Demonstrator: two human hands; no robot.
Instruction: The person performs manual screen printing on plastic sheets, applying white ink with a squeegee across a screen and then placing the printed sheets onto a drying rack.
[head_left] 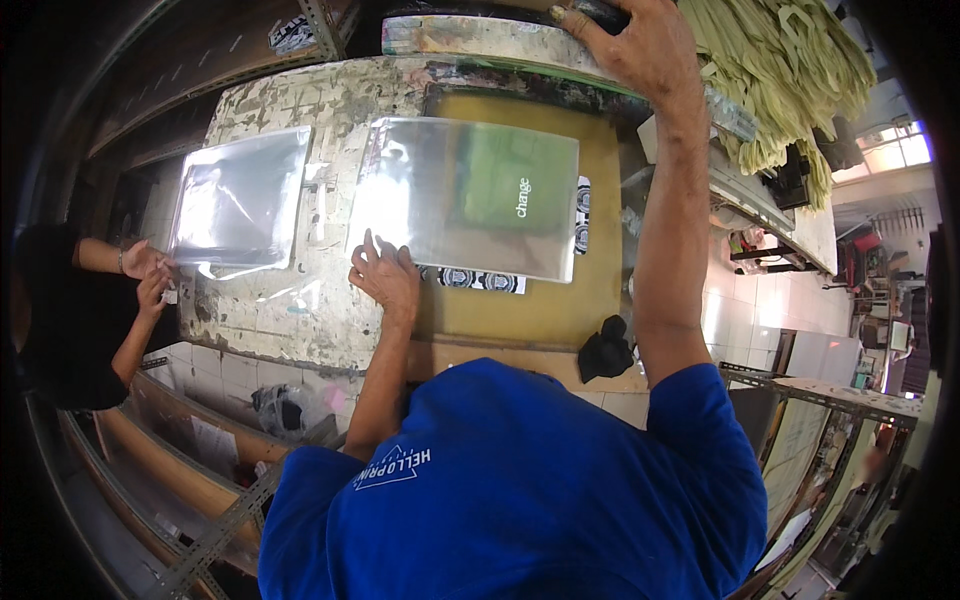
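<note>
Left hand [385, 275] is flat on the near edge of the clear plastic bag [470, 195], fingers spread and pressing rather than gripping. The bag lies on the mustard-yellow printing board [545, 305], with a green print showing in its right half. Right hand [640, 45] is up at the far side, fingers curled over the edge of the raised screen frame [470, 35] — clenched on it, holding it up.

What could go wrong: if the frame slips out of that grip it drops onto the bag and the left hand. The plastic looks slick too, so if the pressing hand shifts, the bag could slide off the round black-and-white marks [480, 280] poking out under its near edge. Wet ink may smear if it's dragged — can't tell if it's dry.

Containers: the bag looks flat and empty, though glare hides part of it. A second clear bag [240, 200] lies well to the left on the paint-crusted table [290, 310], near a co-worker's hands [148, 275]. A black rag [605, 350] sits at the board's near-right corner.
</note>
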